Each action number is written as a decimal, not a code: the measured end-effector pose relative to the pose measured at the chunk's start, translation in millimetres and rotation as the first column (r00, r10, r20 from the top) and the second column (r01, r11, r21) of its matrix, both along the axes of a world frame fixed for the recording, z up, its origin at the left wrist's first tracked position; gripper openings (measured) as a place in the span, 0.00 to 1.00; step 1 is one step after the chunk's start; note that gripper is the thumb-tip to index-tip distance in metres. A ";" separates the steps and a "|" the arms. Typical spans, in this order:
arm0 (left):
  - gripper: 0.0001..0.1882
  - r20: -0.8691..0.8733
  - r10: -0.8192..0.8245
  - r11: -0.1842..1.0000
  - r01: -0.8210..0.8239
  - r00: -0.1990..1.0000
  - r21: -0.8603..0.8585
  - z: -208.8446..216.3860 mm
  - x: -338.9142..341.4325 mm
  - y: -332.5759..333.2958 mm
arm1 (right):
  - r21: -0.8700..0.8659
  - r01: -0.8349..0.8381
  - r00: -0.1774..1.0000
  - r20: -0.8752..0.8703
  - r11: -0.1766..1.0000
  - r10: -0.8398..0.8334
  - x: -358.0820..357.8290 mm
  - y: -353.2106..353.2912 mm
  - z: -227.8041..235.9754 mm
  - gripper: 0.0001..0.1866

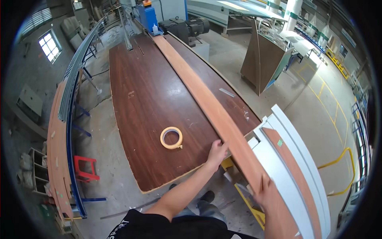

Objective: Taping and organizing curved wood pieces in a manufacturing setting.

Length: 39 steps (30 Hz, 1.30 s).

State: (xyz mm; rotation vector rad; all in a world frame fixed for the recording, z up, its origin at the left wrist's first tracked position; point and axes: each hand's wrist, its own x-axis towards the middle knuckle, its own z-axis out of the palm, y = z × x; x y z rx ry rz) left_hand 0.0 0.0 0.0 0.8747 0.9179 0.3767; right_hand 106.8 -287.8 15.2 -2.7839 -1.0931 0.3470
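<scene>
A long reddish-brown wooden board runs from the blue machine at the far end toward me, past the near right of the dark table. My left hand is closed on its left edge, near the table's front corner. Farther along the near end, my right hand grips the same board, its fingers over the top and part of the hand hidden. On the dark brown wood-grain tabletop lies a roll of yellowish tape, left of the board.
White profiles and another brown strip lie along the right. A rack of long strips and a red stool stand at left. Behind are a dark motor, a brown-sided bin and a yellow rail.
</scene>
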 end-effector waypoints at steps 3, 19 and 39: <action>0.24 0.116 0.194 0.974 -0.177 0.974 -0.142 -1.9 14.1 -9.3 | -0.003 -0.014 0.997 0.071 1.000 0.014 -4.7 -64.3 32.5 0.46; 0.27 -0.169 -0.085 0.974 0.046 0.982 -0.222 -27.5 -26.6 -43.9 | 0.140 -0.142 0.986 -0.070 0.980 0.153 18.7 -187.8 -6.0 0.54; 0.17 -0.361 0.303 -0.050 0.393 0.882 0.918 26.7 -349.4 94.2 | 0.293 -0.307 0.951 0.110 0.905 0.287 -130.9 195.4 16.6 0.56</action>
